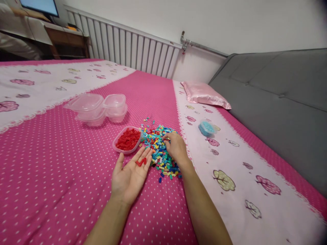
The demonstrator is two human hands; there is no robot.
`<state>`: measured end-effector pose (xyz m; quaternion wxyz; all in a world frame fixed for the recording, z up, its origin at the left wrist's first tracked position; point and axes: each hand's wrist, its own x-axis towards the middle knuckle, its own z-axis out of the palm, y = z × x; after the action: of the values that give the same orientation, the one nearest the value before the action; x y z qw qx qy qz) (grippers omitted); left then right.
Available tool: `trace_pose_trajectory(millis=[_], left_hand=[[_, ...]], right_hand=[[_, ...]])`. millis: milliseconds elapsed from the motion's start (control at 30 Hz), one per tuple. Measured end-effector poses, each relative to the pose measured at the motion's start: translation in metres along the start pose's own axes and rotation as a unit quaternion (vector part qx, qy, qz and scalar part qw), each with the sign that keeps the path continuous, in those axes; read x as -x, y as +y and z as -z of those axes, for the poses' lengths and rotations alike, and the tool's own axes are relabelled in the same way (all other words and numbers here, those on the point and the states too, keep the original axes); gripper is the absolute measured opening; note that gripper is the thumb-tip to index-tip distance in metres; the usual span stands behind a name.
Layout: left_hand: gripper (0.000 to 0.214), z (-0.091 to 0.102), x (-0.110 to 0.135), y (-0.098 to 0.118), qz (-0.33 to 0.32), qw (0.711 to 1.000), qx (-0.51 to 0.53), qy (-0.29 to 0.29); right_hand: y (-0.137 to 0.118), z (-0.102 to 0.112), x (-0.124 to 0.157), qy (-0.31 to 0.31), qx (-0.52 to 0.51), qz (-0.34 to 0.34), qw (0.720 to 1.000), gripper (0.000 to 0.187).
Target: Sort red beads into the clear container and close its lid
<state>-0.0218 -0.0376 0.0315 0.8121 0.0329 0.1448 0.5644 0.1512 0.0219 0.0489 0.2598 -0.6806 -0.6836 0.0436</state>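
Red pieces (141,162) crosswise on left hand (130,177), right hand (175,146) in pile (159,151)

Soft, even indoor light is filling the room, casting only faint shadows under the plastic containers (98,109) and the hands. The wide lens is bending the radiator (127,47) and headboard (276,102), and the corners are darkening and blurring slightly.
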Motion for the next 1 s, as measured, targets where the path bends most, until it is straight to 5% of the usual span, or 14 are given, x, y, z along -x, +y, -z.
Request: trace_pose_trajectory(millis=[167, 267, 400, 600, 1000], left_hand=[[0.072, 0.000, 0.001, 0.000, 0.006, 1.000, -0.001, -0.003], [0.070, 0.001, 0.000, 0.000, 0.000, 1.000, 0.000, -0.002], [0.072, 0.001, 0.000, 0.000, 0.008, 1.000, 0.004, 0.000], [0.074, 0.000, 0.000, 0.000, 0.004, 1.000, 0.014, -0.002], [0.074, -0.002, 0.001, 0.000, 0.003, 1.000, 0.020, 0.009]], right_hand=[[-0.024, 0.019, 0.010, -0.070, -0.185, 0.092, 0.976, 0.015], [-0.036, 0.023, 0.015, -0.091, -0.208, 0.137, 0.964, 0.021], [-0.032, 0.009, 0.011, -0.028, -0.115, 0.127, 0.985, 0.028], [-0.015, -0.018, 0.003, -0.054, 0.013, 0.111, 0.992, 0.020], [0.000, -0.013, 0.001, -0.008, 0.078, 0.029, 0.997, 0.029]])
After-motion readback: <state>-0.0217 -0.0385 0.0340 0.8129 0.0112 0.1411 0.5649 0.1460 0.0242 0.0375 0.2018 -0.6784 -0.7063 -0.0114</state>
